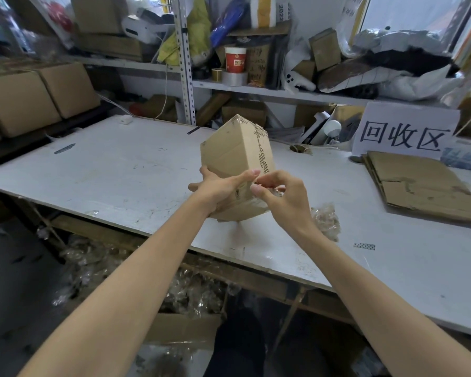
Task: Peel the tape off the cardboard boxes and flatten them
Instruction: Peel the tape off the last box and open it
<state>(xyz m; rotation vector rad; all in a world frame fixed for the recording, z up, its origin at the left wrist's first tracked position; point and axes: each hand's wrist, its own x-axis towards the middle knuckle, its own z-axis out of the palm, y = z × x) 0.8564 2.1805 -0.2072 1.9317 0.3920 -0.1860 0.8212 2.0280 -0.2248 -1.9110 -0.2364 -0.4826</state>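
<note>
A small brown cardboard box [235, 156] is held tilted above the white table [114, 170], near its middle. Clear tape [261, 151] with torn, ragged edges runs along the box's right seam. My left hand [220, 190] grips the box's lower left side from beneath. At the seam's near end, my right hand [279, 194] pinches the tape between thumb and forefinger. A crumpled wad of peeled clear tape [325, 220] lies on the table just right of my right wrist.
Flattened cardboard [419, 183] is stacked at the table's right under a white sign [404, 131]. Closed boxes [30, 96] stand at the left. Cluttered shelves [256, 88] run behind. Crumpled tape fills a box [174, 289] under the table's front edge.
</note>
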